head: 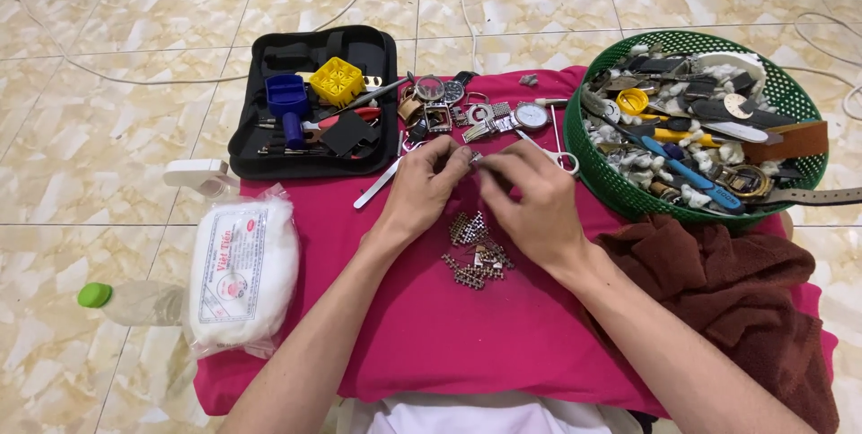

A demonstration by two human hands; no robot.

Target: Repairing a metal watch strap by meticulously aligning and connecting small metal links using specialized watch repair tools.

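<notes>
Pink cloth [431, 335] covers the work surface on a tiled floor, and both hands meet near its centre. The left hand [420, 193] and right hand [532, 202] each pinch, fingertips closed, on a small metal link piece [475, 158] held between them; how much of it each grips is hard to tell. Just below the hands, toward 6 o'clock, lies a heap of watch-band links [476, 250] on the cloth. At 12 o'clock sit several watches and cases [476, 106]. At 10 o'clock an open black tool case [269, 147] holds a yellow block [337, 80] and blue holders [287, 97]. At 2 o'clock a green basket [620, 187] is full of straps and watch parts. A brown towel [727, 290] lies at 4 o'clock. At 8 o'clock rests a white cotton bag [242, 272], beside a green-capped bottle [135, 301].
</notes>
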